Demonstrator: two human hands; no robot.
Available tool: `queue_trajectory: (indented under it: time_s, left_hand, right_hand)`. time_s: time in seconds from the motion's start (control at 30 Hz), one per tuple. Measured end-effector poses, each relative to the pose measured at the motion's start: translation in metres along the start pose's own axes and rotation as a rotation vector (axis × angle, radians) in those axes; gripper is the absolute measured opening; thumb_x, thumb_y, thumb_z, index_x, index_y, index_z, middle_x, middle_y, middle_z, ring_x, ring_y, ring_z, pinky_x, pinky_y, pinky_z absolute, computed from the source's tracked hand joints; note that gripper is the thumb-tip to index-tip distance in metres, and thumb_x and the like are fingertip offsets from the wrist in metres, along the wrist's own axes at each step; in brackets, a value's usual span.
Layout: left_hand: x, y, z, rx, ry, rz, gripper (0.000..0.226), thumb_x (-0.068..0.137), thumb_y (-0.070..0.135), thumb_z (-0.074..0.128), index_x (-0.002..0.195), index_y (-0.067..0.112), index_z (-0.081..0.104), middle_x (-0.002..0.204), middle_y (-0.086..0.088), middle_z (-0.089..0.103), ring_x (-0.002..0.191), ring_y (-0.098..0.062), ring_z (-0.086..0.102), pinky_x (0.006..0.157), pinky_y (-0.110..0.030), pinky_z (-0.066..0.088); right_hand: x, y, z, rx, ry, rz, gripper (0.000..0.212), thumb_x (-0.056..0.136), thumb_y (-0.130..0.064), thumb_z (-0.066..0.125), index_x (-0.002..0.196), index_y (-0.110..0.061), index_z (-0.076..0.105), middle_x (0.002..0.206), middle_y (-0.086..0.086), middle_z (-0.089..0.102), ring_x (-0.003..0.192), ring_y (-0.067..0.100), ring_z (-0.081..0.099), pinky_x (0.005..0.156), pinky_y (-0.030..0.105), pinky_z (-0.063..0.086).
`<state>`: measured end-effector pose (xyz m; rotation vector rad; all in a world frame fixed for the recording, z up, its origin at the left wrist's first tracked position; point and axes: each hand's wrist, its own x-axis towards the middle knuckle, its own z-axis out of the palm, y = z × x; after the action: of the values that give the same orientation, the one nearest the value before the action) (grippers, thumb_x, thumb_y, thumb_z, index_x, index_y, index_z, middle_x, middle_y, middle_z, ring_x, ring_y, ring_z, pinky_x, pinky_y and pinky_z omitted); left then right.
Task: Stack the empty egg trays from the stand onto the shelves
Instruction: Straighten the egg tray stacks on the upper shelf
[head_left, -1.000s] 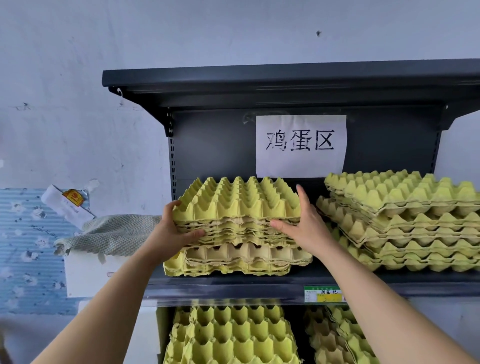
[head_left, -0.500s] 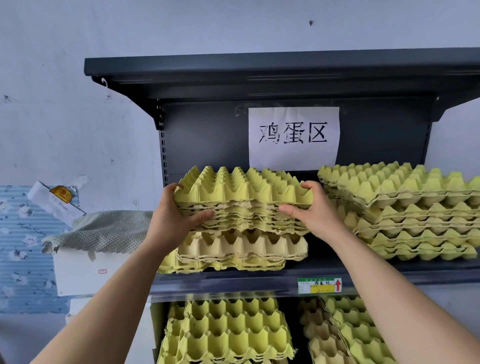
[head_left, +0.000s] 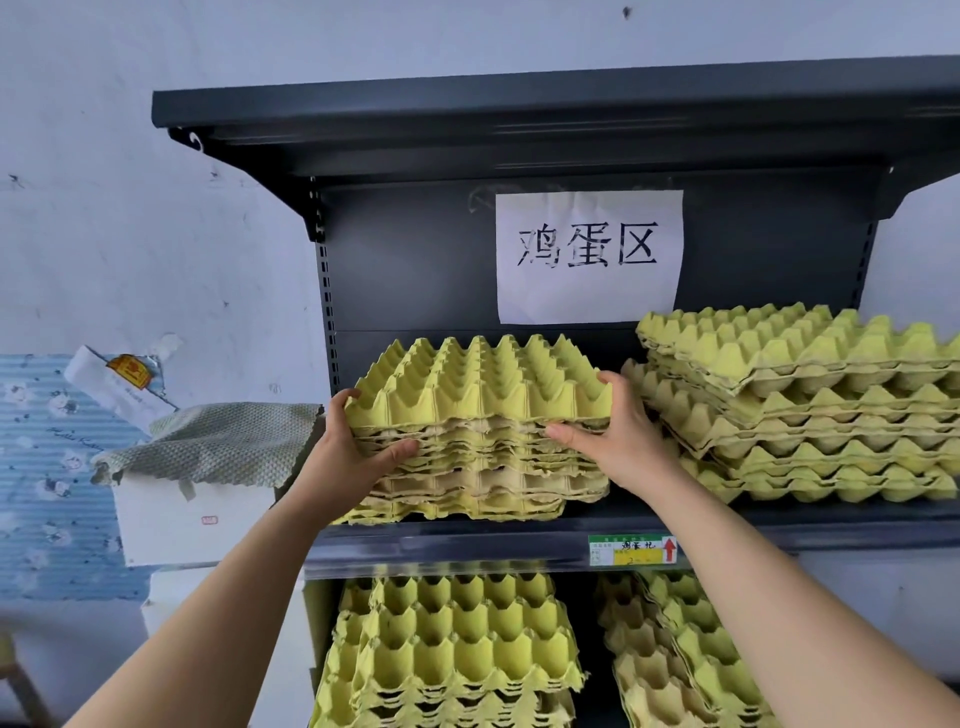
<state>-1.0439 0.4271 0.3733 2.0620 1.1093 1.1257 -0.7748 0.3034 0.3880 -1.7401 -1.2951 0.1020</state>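
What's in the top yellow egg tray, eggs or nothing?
Nothing, it is empty. The cups of the top egg tray that show are bare yellow, with no eggs.

Soft, diffuse light falls evenly, bright on the pale wall (head_left: 130, 234) and the yellow egg trays (head_left: 478, 384). The top shelf (head_left: 519, 109) throws a shadow down the dark back panel (head_left: 415, 260), and the lower trays (head_left: 457, 639) sit dimmer underneath. The paper sign (head_left: 587, 254) is sharp (each stroke legible). Wide-angle distortion bows the shelf edges and stretches the forearms (head_left: 208, 623) toward the bottom corners.
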Motion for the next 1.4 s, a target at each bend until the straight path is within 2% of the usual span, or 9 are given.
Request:
queue_trajectory:
  time_s: [0.13, 0.33, 0.63, 0.77, 0.9, 1.03, 1.17, 1.3, 1.4]
  left_hand:
    - [0.000, -0.007, 0.002, 0.008, 0.000, -0.040, 0.091, 0.074, 0.049, 0.075, 0.143, 0.026, 0.019, 0.117, -0.001, 0.050, 0.092, -0.019, 0.055, 0.074, -0.026, 0.041]
    - [0.001, -0.010, 0.002, 0.041, -0.019, -0.065, 0.093, 0.072, 0.058, 0.072, 0.141, 0.032, 0.016, 0.111, -0.004, 0.057, 0.083, -0.018, 0.061, 0.072, -0.030, 0.046]
    - [0.002, -0.013, 0.006, -0.153, 0.068, -0.054, 0.096, 0.058, 0.061, 0.079, 0.135, 0.042, 0.025, 0.117, 0.001, 0.059, 0.100, -0.021, 0.061, 0.087, -0.040, 0.052]
    - [0.006, -0.004, 0.008, -0.279, 0.104, -0.023, 0.093, 0.058, 0.054, 0.081, 0.134, 0.042, 0.029, 0.116, -0.002, 0.060, 0.098, -0.020, 0.063, 0.083, -0.037, 0.054]
    - [0.010, 0.005, -0.001, -0.301, 0.133, 0.029, 0.089, 0.057, 0.058, 0.083, 0.128, 0.047, 0.032, 0.112, -0.002, 0.064, 0.097, -0.023, 0.065, 0.087, -0.045, 0.054]
    - [0.008, 0.004, -0.020, -0.270, 0.177, 0.046, 0.088, 0.062, 0.047, 0.083, 0.133, 0.040, 0.032, 0.110, -0.001, 0.064, 0.094, -0.020, 0.065, 0.085, -0.039, 0.054]
    - [0.003, -0.010, -0.037, -0.251, 0.183, 0.021, 0.090, 0.059, 0.047, 0.083, 0.133, 0.039, 0.033, 0.109, 0.002, 0.063, 0.096, -0.020, 0.065, 0.086, -0.041, 0.054]
    - [-0.002, -0.031, -0.035, -0.207, 0.106, -0.050, 0.092, 0.064, 0.044, 0.081, 0.137, 0.034, 0.027, 0.115, -0.001, 0.061, 0.094, -0.014, 0.064, 0.077, -0.028, 0.051]
    - [0.000, -0.038, -0.030, -0.168, 0.052, -0.072, 0.096, 0.062, 0.057, 0.080, 0.137, 0.035, 0.025, 0.115, 0.001, 0.060, 0.097, -0.015, 0.063, 0.087, -0.035, 0.052]
  right_hand:
    - [-0.004, 0.007, 0.007, 0.051, -0.053, 0.039, 0.083, 0.076, -0.057, 0.067, 0.137, -0.031, 0.018, 0.149, 0.004, 0.028, 0.128, 0.023, 0.039, 0.091, 0.029, 0.034]
    - [-0.009, 0.006, 0.007, 0.083, -0.070, 0.071, 0.076, 0.079, -0.056, 0.065, 0.134, -0.033, 0.018, 0.125, 0.002, 0.043, 0.097, 0.018, 0.047, 0.077, 0.029, 0.037]
    - [-0.006, -0.002, 0.009, 0.251, 0.042, 0.072, 0.064, 0.075, -0.043, 0.076, 0.120, -0.032, 0.033, 0.122, -0.006, 0.041, 0.102, 0.015, 0.043, 0.075, 0.029, 0.035]
    - [0.000, -0.013, -0.003, 0.251, 0.102, 0.034, 0.064, 0.074, -0.042, 0.077, 0.119, -0.031, 0.034, 0.121, -0.008, 0.040, 0.102, 0.014, 0.043, 0.074, 0.029, 0.035]
    - [0.001, -0.024, -0.014, 0.222, 0.143, -0.018, 0.065, 0.073, -0.043, 0.077, 0.119, -0.031, 0.033, 0.120, -0.007, 0.044, 0.097, 0.014, 0.046, 0.064, 0.026, 0.037]
    - [-0.001, -0.035, -0.002, 0.269, 0.120, -0.037, 0.064, 0.074, -0.043, 0.077, 0.119, -0.032, 0.033, 0.122, -0.006, 0.046, 0.102, 0.015, 0.047, 0.064, 0.016, 0.036]
    - [-0.002, -0.039, 0.022, 0.272, 0.067, -0.013, 0.065, 0.073, -0.047, 0.076, 0.119, -0.033, 0.032, 0.124, -0.005, 0.045, 0.101, 0.015, 0.048, 0.069, 0.025, 0.039]
    - [-0.004, -0.033, 0.040, 0.141, -0.016, 0.006, 0.066, 0.075, -0.052, 0.072, 0.120, -0.030, 0.030, 0.118, -0.003, 0.045, 0.094, 0.015, 0.048, 0.061, 0.021, 0.037]
    - [0.000, -0.028, 0.042, 0.055, -0.027, 0.013, 0.074, 0.072, -0.057, 0.072, 0.123, -0.026, 0.029, 0.124, -0.002, 0.043, 0.101, 0.015, 0.046, 0.071, 0.027, 0.038]
